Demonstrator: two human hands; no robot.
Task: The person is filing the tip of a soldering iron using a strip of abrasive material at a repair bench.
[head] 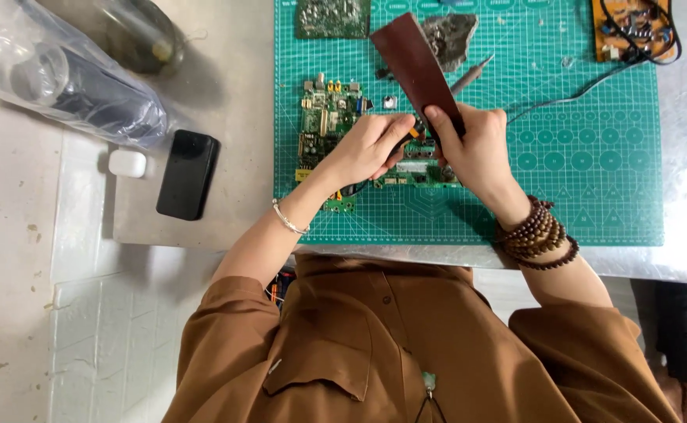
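Hands at work mid-job: my left hand (371,149) pinches a small tool on the green circuit board (329,125); right hand (468,145) grips a brown strip (414,63).

I see a grey table (234,70) carrying a green mat (594,196), phone (187,174), white case (127,163) and plastic bag (69,78).

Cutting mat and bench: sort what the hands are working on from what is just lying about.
In hand:
- green circuit board
- dark red-brown flat strip, held by right hand
- left hand on the board

Lying about:
- black phone
- white earbud case
- plastic bag
- orange board
- soldering iron
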